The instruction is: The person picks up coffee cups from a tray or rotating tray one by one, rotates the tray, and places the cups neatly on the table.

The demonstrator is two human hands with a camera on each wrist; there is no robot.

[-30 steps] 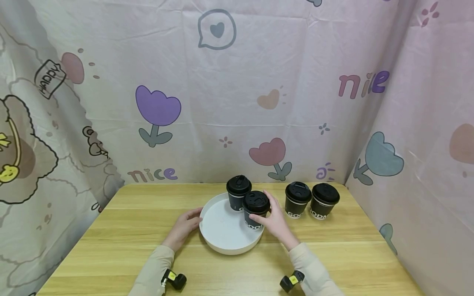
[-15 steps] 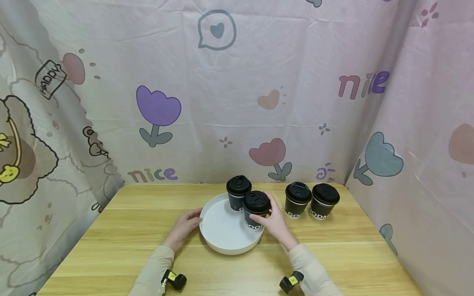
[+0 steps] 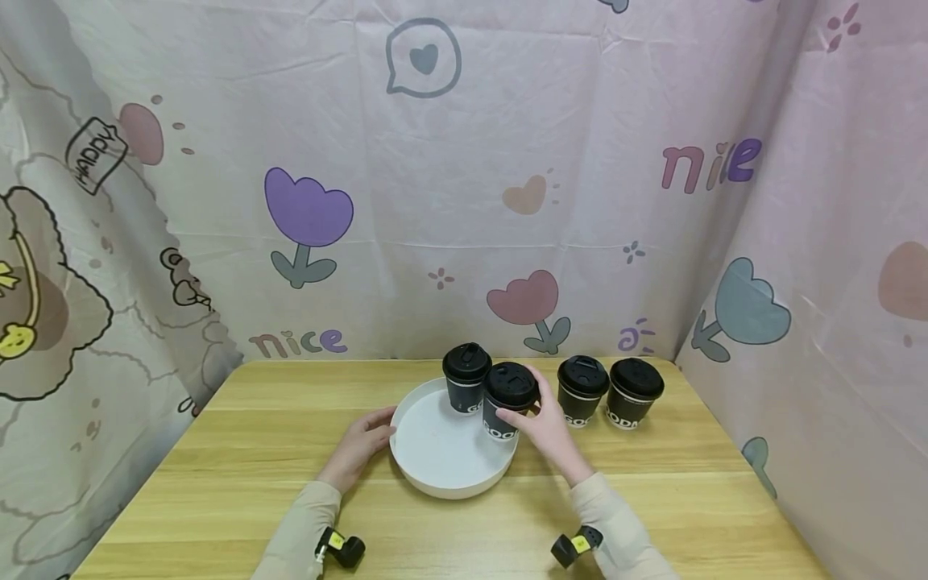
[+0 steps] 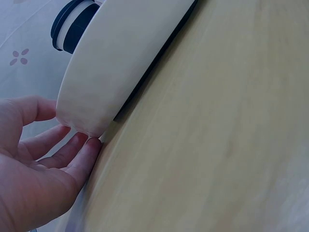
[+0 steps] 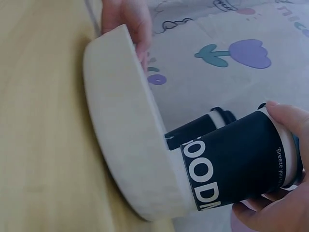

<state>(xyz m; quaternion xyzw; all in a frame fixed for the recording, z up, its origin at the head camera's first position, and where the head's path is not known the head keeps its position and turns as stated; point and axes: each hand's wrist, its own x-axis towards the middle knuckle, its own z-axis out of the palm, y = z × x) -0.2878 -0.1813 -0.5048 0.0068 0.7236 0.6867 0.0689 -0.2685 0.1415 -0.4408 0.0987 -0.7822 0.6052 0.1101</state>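
Note:
A round white tray sits on the wooden table. My left hand holds its left side, thumb and fingertips against the wall; the left wrist view shows the fingers bent at the rim. With my right hand I grip a black paper coffee cup with a black lid, thumb on the near side and fingers around the far side. This cup is over the tray's right part; whether its base touches the tray I cannot tell. Just behind it a second lidded coffee cup stands in the tray, partly hidden.
Two more black lidded coffee cups, a nearer-to-tray cup and an outer cup, stand side by side on the table at the back right. A patterned curtain hangs behind the table and along both sides.
My right hand has moved the gripped cup slightly away from me and to the right. The left hand, tray and other cups have kept their places.

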